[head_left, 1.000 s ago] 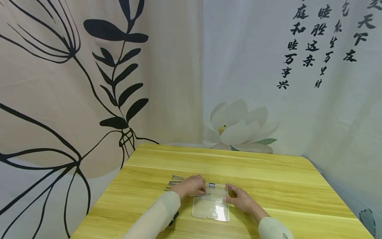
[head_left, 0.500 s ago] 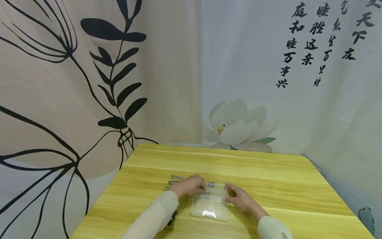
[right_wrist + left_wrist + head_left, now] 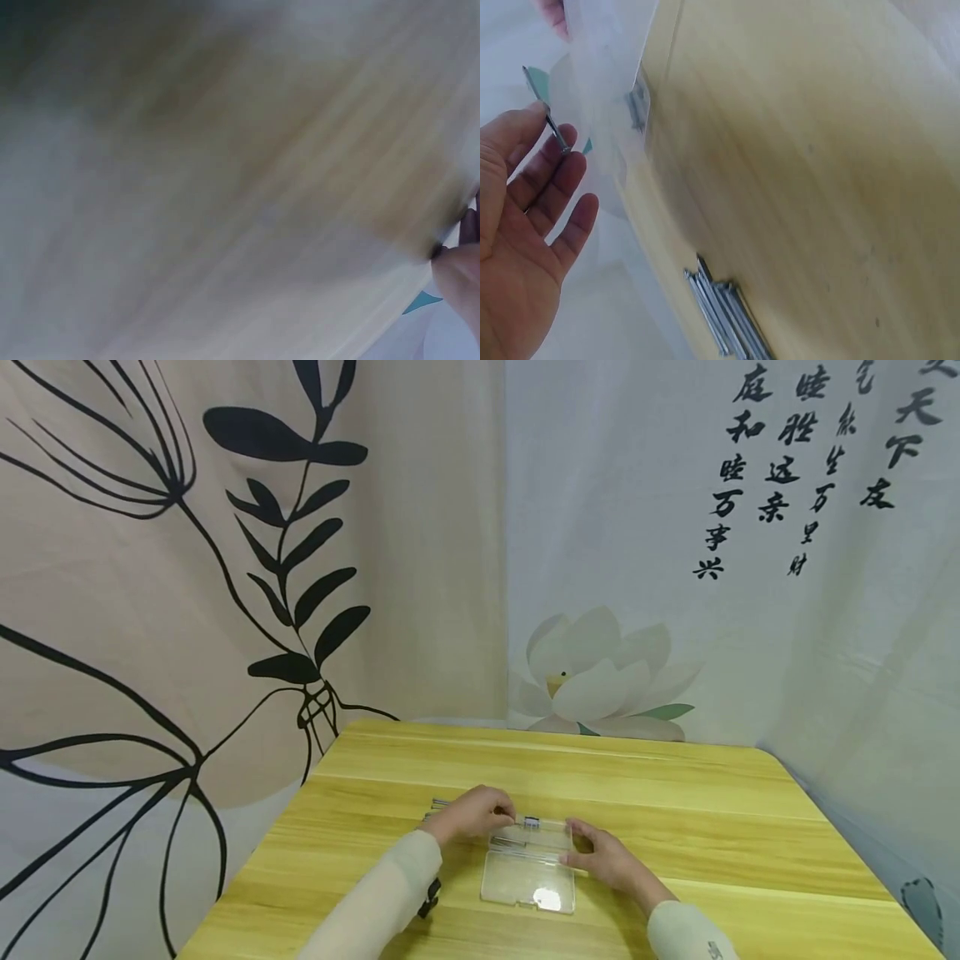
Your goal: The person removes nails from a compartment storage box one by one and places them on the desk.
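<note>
My left hand (image 3: 476,812) is at the left end of a clear plastic box (image 3: 555,835), its fingers toward the far side. In the left wrist view, thumb and fingertips pinch a single steel nail (image 3: 547,112), held slanted. Thin nails (image 3: 510,842) lie inside the box along its near side. The box's transparent lid (image 3: 517,881) is folded open toward me, flat on the table. My right hand (image 3: 603,857) grips the box's right end, thumb at the near corner and fingers at the far one. The right wrist view shows only part of that hand (image 3: 461,277).
A small pile of nails (image 3: 727,315) lies on the wooden table (image 3: 675,793) left of the box, mostly behind my left hand in the head view. A black item (image 3: 430,897) shows beside the left sleeve. A printed curtain (image 3: 442,568) hangs behind the table.
My left hand has lifted and moved away from me, from over the box's near side toward its far left corner. More of the nails in the box now shows. The right hand stays put.
</note>
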`<state>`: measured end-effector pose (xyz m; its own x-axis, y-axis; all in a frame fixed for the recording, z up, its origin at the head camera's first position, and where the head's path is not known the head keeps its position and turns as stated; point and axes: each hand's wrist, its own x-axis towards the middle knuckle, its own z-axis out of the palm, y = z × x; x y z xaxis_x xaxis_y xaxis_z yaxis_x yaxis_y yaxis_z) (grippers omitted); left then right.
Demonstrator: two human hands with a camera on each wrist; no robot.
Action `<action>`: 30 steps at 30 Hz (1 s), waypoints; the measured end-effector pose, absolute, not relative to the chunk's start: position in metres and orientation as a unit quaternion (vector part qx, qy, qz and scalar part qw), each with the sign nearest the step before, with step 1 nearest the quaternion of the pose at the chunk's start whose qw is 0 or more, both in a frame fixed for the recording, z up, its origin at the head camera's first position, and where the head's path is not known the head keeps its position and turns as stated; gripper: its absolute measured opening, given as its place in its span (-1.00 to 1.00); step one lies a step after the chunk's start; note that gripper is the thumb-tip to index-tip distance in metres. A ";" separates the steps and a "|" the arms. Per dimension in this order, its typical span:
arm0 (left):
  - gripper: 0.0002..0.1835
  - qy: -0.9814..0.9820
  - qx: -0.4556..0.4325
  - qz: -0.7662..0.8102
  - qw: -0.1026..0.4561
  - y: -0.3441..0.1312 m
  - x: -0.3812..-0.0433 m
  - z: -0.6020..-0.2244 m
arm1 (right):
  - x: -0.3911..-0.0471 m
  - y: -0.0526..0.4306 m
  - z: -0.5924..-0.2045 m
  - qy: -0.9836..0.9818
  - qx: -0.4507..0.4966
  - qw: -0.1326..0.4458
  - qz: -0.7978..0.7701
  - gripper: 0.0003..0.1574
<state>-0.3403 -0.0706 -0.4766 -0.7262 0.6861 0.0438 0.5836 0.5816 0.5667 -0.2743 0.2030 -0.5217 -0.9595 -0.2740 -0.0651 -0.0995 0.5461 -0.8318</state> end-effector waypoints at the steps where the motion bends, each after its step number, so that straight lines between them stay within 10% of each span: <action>1: -0.84 0.885 0.358 0.284 0.090 -0.072 -0.341 -0.476 | -0.274 0.203 -0.521 0.875 -0.107 0.093 -0.463 -0.08; 30: -0.85 0.888 0.295 0.342 0.084 -0.159 -0.345 -0.473 | -0.275 0.204 -0.523 0.879 -0.110 0.092 -0.455 -0.06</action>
<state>-0.3447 -0.1593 -0.4732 -0.8118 0.5817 0.0519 0.4665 0.5925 0.6567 -0.2747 0.2042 -0.5230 -0.9588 -0.2773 -0.0622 -0.1091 0.5610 -0.8206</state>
